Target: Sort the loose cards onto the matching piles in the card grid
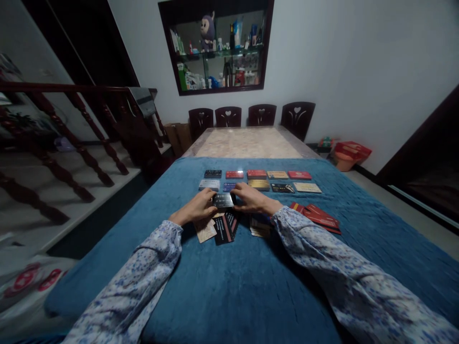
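My left hand [195, 208] and my right hand [253, 199] both pinch a dark card [223, 200] by its two short ends, just above the blue cloth [229, 277]. Under my hands lie loose piles: a beige card [205, 231], black cards [225, 228] and a further stack [260, 227]. Beyond my hands, cards lie face up in two rows [260, 180]: dark, red, gold, blue and cream ones. A fan of red cards [319, 217] lies to the right of my right wrist.
The blue cloth covers the near part of a long marble-topped table [245, 142]. Several dark chairs [247, 115] stand at its far end below a wall cabinet [218, 45]. A wooden stair railing [79, 129] runs along the left. A red bag [349, 154] sits on the floor at right.
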Demonstrator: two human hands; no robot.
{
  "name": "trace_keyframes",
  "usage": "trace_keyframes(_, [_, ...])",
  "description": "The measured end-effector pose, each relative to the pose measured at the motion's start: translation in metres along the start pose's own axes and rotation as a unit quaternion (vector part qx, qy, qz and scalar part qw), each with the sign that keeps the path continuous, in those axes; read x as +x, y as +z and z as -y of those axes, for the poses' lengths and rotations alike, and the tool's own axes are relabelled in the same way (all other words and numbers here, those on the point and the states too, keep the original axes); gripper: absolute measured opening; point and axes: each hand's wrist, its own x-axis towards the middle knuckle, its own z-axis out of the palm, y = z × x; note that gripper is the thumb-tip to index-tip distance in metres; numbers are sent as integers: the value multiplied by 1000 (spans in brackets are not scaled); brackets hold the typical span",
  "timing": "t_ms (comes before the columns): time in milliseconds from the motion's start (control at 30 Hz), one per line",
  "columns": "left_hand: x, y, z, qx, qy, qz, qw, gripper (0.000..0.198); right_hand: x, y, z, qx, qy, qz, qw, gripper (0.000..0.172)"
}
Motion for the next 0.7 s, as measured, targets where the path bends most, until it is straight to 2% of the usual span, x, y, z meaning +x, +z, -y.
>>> trace_keyframes(233, [9, -15, 9, 17, 6, -1, 1000, 36, 21, -16, -1, -6, -21, 32, 999, 36])
trace_keyframes(433, [17, -25, 20, 34, 2, -8, 999, 36, 43, -16, -9, -7, -25, 27, 999, 32])
trace_keyframes(700, [39, -39, 40, 62, -38, -9, 997, 42, 73, -30, -7, -43, 0, 49, 998, 33])
